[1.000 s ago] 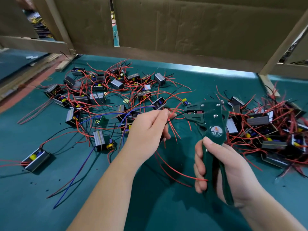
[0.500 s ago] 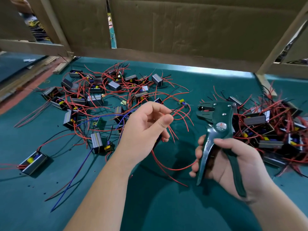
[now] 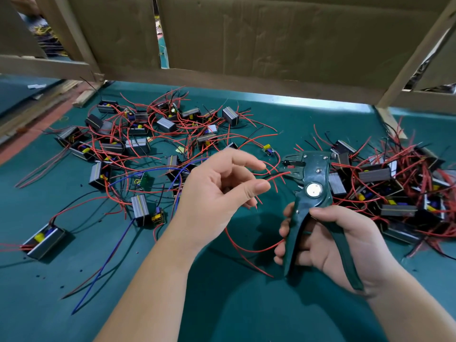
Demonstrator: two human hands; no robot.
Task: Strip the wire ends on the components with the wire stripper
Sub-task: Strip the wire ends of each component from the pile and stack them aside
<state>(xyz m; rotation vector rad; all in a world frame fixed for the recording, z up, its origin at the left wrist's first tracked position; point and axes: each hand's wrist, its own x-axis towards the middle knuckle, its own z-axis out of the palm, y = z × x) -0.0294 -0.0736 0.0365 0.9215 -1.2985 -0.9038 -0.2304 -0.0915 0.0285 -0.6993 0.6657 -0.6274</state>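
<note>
Wire stripper [image 3: 311, 183] stands in the right hand [image 3: 330, 245] over the counter [image 3: 222, 304], handles wrapped but unsqueezed, jaws gaping for the red wire end [image 3: 278, 176] beside the left hand [image 3: 222, 191], forefinger and thumb apart, grip unclear.

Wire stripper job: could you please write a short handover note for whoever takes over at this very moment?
Left hand: fingers curled round a red wire, its end pointing at the stripper's mouth.
Right hand: grips the wire stripper, handles spread.
Components lie on the green table in a left pile and a right pile.
Done: cannot tell which pile is stripped.
Left: probably feed this end in, squeeze, then continue.
</note>
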